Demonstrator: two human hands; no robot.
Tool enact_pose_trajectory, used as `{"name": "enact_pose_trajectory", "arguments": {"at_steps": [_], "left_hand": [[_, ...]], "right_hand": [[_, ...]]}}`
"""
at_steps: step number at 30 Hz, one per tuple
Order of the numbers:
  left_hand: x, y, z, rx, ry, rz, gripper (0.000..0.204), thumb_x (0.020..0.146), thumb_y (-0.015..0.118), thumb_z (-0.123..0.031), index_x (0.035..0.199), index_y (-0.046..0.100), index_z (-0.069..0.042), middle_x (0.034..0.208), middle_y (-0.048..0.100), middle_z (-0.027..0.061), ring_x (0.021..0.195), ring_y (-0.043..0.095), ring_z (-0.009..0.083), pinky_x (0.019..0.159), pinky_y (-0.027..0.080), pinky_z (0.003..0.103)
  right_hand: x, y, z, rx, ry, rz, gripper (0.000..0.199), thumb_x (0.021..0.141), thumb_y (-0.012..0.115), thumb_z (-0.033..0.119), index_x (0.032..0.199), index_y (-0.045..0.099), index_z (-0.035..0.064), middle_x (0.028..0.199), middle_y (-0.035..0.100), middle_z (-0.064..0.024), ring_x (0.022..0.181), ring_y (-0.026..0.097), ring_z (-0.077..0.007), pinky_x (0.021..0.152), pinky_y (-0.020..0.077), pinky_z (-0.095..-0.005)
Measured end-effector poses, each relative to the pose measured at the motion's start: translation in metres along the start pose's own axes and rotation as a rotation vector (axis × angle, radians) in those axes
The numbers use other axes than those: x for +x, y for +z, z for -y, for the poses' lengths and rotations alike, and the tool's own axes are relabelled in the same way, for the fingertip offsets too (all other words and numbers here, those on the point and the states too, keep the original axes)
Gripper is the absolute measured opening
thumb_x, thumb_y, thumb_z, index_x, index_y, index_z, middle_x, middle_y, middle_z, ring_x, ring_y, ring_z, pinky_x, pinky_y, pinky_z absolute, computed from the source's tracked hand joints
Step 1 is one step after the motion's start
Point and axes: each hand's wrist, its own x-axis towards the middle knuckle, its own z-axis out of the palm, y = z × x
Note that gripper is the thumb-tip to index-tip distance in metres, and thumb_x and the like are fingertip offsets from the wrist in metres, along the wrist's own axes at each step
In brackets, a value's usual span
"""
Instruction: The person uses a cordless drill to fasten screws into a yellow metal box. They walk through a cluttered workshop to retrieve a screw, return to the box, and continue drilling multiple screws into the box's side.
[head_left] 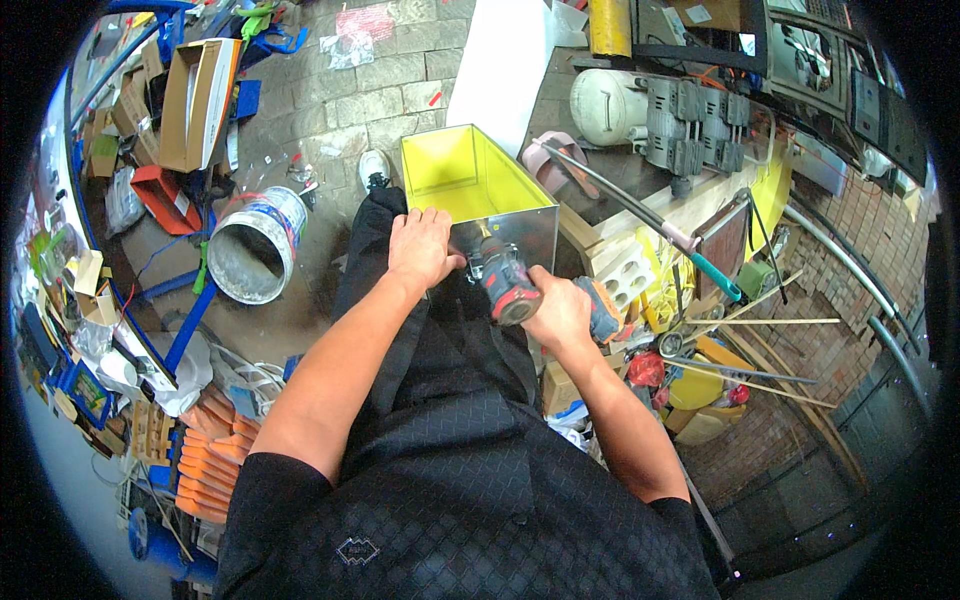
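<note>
An open-topped box (436, 165), yellow inside with a shiny metal outer face, stands in front of me by my legs. My left hand (423, 245) grips its near rim, with the fingers over the edge and the thumb toward the right. In my right hand (562, 312) is a cordless drill (508, 283), its handle wrapped by my fingers. The drill's front end points away from me at the box's near face, just right of my left thumb. Whether the bit touches the metal is too small to tell.
A dirty white bucket (285, 212) lies tipped at left, near cardboard boxes (190, 110). Beyond the box runs a long white panel (497, 75). At right are a compressor (610, 107), a teal-gripped pole (715, 278) and wooden strips (770, 321). Orange pieces (212, 460) sit lower left.
</note>
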Motion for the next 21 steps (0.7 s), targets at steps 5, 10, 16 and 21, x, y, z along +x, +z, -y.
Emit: {"name": "enact_pose_trajectory", "arguments": {"at_steps": [5, 10, 16, 21], "left_hand": [[0.001, 0.0, 0.001, -0.016, 0.0, 0.001, 0.07, 0.075, 0.09, -0.049, 0.124, 0.066, -0.006, 0.125, 0.068, 0.0114, 0.123, 0.059, 0.0318, 0.103, 0.045, 0.046], [-0.001, 0.0, 0.0, -0.012, -0.014, -0.002, 0.069, 0.075, 0.091, -0.05, 0.122, 0.066, -0.005, 0.125, 0.068, 0.0116, 0.123, 0.06, 0.0318, 0.103, 0.045, 0.046], [0.0, 0.0, 0.0, -0.004, -0.011, 0.0, 0.069, 0.074, 0.091, -0.05, 0.121, 0.067, -0.005, 0.123, 0.069, 0.0122, 0.122, 0.061, 0.0323, 0.103, 0.046, 0.046], [0.0, 0.001, 0.001, -0.001, -0.013, 0.0, 0.07, 0.073, 0.091, -0.05, 0.121, 0.067, -0.006, 0.123, 0.069, 0.0122, 0.122, 0.06, 0.0323, 0.103, 0.045, 0.046]], "right_hand": [[-0.006, 0.017, -0.006, 0.121, 0.068, -0.089, 0.052, 0.081, 0.081, 0.042, 0.121, 0.075, 0.008, 0.099, 0.076, -0.0266, 0.1, 0.074, -0.0446, 0.088, 0.0575, -0.053], [-0.004, 0.023, -0.004, 0.167, 0.098, -0.049, 0.049, 0.082, 0.08, 0.039, 0.12, 0.075, 0.0082, 0.099, 0.076, -0.0261, 0.099, 0.074, -0.0448, 0.088, 0.0574, -0.0531], [-0.005, 0.017, 0.002, 0.116, 0.093, -0.073, 0.046, 0.083, 0.079, 0.038, 0.118, 0.075, 0.009, 0.097, 0.076, -0.0265, 0.098, 0.074, -0.0448, 0.088, 0.0572, -0.0534], [-0.004, 0.021, 0.003, 0.144, 0.124, -0.053, 0.046, 0.082, 0.08, 0.039, 0.116, 0.075, 0.0085, 0.097, 0.076, -0.0263, 0.098, 0.074, -0.045, 0.089, 0.0572, -0.0534]]}}
